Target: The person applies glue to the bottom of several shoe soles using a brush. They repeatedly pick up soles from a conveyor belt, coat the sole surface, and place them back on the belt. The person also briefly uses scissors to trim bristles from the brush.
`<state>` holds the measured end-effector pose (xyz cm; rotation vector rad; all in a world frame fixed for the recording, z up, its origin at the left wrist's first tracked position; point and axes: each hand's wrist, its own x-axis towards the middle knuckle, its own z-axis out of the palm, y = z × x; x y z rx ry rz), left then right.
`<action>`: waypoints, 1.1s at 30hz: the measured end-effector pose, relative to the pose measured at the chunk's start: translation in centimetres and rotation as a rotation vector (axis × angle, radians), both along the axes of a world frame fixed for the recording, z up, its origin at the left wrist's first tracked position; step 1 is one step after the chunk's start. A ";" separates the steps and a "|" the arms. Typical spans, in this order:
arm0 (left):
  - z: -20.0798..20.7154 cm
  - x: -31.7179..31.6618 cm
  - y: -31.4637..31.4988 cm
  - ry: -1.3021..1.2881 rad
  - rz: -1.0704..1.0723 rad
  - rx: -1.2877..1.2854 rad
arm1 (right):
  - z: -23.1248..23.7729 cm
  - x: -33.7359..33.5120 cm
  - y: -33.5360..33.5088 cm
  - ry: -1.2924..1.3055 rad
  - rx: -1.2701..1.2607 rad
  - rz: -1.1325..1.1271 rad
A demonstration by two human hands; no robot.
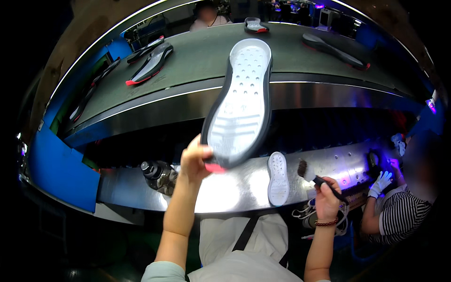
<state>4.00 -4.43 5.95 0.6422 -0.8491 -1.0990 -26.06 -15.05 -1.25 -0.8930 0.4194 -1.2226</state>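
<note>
My left hand (194, 157) grips a shoe sole (238, 110) by its red-tipped end. The sole is held up in front of me, its pale, dimpled inner face toward me and a dark rim around it. In my right hand (326, 199) is a brush (324, 183) with a black handle and dark bristles, tilted up to the left. Between my hands, a smaller white sole (278, 178) with small holes lies on the metal bench (230, 192). The brush and the held sole are apart.
Beyond the bench runs a green conveyor belt (197, 61) carrying several soles, among them a grey one with a red tip (152, 63). A dark bottle (159, 176) stands at left on the bench. To my right sits a co-worker in a striped top (401, 214), wearing a white glove (380, 184).
</note>
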 end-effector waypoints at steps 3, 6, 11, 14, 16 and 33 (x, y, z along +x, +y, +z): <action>-7.1 -1.6 2.4 0.144 0.071 -0.214 | 1.6 0.1 1.3 -0.100 -0.081 0.118; -10.4 -4.3 2.6 0.535 -0.201 -0.126 | 1.6 1.3 2.6 -0.108 -0.060 0.255; -13.8 -5.6 2.2 0.522 -0.116 0.075 | -0.4 5.5 3.3 0.238 0.100 0.391; -12.3 -6.4 2.2 0.383 0.093 0.205 | -1.9 8.2 2.4 0.324 0.086 0.390; -12.0 -6.3 2.3 0.452 -0.105 0.099 | -1.4 10.0 1.7 0.263 0.091 0.451; -12.8 -8.3 2.0 0.492 0.191 0.427 | 0.7 13.8 4.0 0.717 -1.011 0.055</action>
